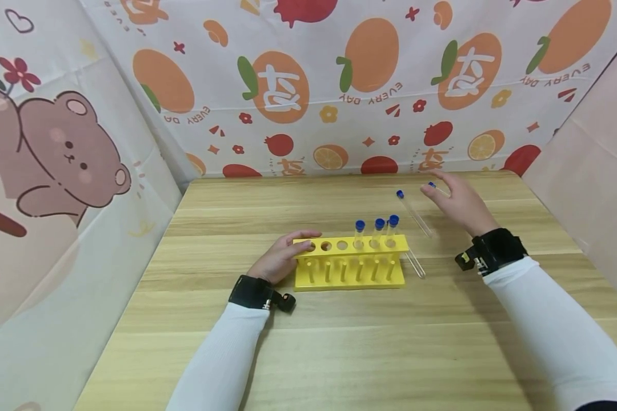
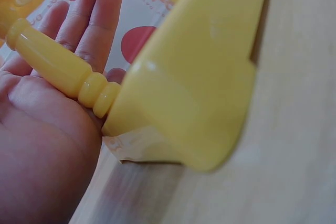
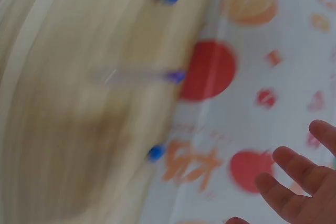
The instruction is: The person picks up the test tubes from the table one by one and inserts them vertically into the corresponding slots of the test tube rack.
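Note:
A yellow test tube rack (image 1: pixel 349 284) stands mid-table, with three blue-capped test tubes (image 1: pixel 359 234) upright in its right-hand holes. My left hand (image 1: pixel 283 257) is at the rack's left end, thumb on the top plate and fingers behind. In the left wrist view its fingers (image 2: pixel 105 22) extend straight past the end post (image 2: pixel 58 59). My right hand (image 1: pixel 460 202) hovers at the table's far right, thumb and fingers apart, holding nothing. Beside it is a test tube (image 1: pixel 432 185), mostly hidden. Another test tube (image 1: pixel 415 214) lies left of it.
Clear glass (image 1: pixel 416 265) lies on the table by the rack's right end, partly hidden behind the rack. A fruit-print cloth (image 1: pixel 298 137) hangs along the back edge. Blurred blue caps (image 3: pixel 156 152) show in the right wrist view.

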### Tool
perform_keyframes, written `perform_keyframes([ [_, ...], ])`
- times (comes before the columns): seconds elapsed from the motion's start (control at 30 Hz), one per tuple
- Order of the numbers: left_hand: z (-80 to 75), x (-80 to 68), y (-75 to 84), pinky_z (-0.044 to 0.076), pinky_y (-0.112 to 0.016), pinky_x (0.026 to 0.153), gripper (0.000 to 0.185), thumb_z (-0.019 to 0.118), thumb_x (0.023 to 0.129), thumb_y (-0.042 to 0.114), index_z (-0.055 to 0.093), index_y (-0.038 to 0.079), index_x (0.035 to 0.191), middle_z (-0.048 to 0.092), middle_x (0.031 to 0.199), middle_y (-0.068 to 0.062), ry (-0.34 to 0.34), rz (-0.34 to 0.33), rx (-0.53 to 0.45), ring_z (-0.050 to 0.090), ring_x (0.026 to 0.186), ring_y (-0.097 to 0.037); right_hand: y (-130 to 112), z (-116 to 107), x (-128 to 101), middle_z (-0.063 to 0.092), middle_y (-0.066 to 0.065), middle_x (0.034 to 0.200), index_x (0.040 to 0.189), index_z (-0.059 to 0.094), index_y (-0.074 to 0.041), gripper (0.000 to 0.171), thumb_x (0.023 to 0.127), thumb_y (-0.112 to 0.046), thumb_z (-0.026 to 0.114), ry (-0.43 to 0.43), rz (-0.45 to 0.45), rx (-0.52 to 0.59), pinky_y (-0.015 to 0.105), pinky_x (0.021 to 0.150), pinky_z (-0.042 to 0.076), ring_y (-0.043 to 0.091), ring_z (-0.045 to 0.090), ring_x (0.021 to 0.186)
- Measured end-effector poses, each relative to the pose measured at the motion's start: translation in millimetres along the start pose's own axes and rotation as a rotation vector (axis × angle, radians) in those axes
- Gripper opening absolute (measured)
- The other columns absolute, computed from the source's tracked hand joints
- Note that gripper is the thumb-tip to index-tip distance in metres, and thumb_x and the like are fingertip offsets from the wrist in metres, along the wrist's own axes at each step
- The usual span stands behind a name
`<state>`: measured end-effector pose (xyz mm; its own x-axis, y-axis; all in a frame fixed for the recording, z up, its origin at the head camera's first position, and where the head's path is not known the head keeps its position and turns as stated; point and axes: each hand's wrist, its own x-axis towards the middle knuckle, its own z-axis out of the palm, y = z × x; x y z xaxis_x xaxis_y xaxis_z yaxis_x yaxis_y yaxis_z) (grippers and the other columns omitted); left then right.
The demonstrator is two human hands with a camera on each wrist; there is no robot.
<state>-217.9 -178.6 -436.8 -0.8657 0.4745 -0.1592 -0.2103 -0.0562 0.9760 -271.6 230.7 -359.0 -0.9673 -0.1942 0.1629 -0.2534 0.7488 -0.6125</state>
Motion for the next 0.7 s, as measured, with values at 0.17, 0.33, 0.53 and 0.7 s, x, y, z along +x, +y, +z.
perform_keyframes([
  [0.17,0.2,0.2,0.2,0.019,-0.057,0.109,0.050,0.056,0.097,0.023,0.047,0.002,0.141,0.042,0.150,-0.011,-0.003,0.006,0.000,0.036,0.126,-0.028,32.4,-2.9,7.4,0.032,0.023,0.156,0.154,0.032,-0.011,0.085,0.091,-0.066,0.050,-0.022,0.097,-0.067,0.066,0.110,0.022,0.046,0.027,0.143],
  [0.33,0.7,-2.0,0.3,0.020,-0.055,0.109,0.050,0.055,0.097,0.023,0.047,0.002,0.141,0.042,0.150,-0.013,0.000,0.008,0.001,0.036,0.125,-0.028,55.0,1.5,14.3,0.029,0.030,0.154,0.153,0.029,-0.003,0.096,0.087,-0.067,0.056,-0.113,0.163,-0.145,0.070,0.108,0.023,0.050,0.025,0.141],
  [0.53,0.7,-2.0,0.0,0.019,-0.056,0.109,0.051,0.055,0.097,0.024,0.046,0.002,0.142,0.042,0.150,-0.010,-0.001,0.000,0.009,0.037,0.126,-0.029,70.9,4.3,19.2,0.027,0.034,0.153,0.153,0.025,0.000,0.100,0.086,-0.063,0.063,-0.229,0.172,-0.211,0.070,0.107,0.023,0.053,0.023,0.139],
  [0.7,0.0,-1.7,-1.7,0.020,-0.055,0.109,0.045,0.055,0.097,0.023,0.051,0.006,0.139,0.044,0.148,-0.009,0.003,0.001,0.003,0.038,0.125,-0.028,75.2,2.8,21.7,0.026,0.036,0.152,0.153,0.022,0.002,0.106,0.083,-0.066,0.063,-0.285,0.176,-0.261,0.071,0.107,0.022,0.055,0.023,0.138],
])
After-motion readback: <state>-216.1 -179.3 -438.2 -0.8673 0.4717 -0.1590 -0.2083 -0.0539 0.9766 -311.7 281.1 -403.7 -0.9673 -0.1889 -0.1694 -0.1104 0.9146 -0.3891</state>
